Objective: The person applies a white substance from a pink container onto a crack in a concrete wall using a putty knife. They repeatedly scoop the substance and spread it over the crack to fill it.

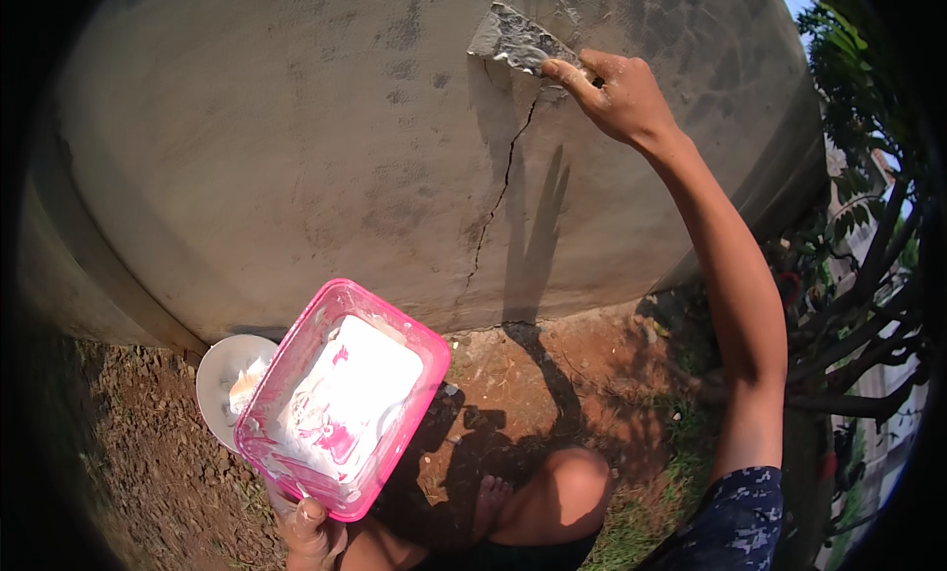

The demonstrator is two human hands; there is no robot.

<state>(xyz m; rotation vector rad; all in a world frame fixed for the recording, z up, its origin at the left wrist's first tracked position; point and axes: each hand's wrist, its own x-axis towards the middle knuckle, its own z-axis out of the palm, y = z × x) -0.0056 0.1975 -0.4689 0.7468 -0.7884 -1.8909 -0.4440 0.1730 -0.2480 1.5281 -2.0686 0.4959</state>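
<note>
My right hand (619, 96) is raised to the grey wall (326, 147), closed round the handle of a putty knife (518, 43). Its wide blade is smeared with grey-white paste and lies at or close against the wall; I cannot tell if it touches. A dark crack (506, 181) runs down the wall just below the blade. Low on the left, my left hand (311, 532) grips the near corner of a pink plastic tub (414, 443). White putty (370, 369) coats the inside of the tub, which is tilted toward me.
Partly behind the tub, a white bowl (212, 393) with white residue stands on the ground. Bare brown soil (178, 463) meets the wall's foot. Branches (868, 324) and leaves crowd the right side. My bent knee (577, 477) is below, near some grass (641, 512).
</note>
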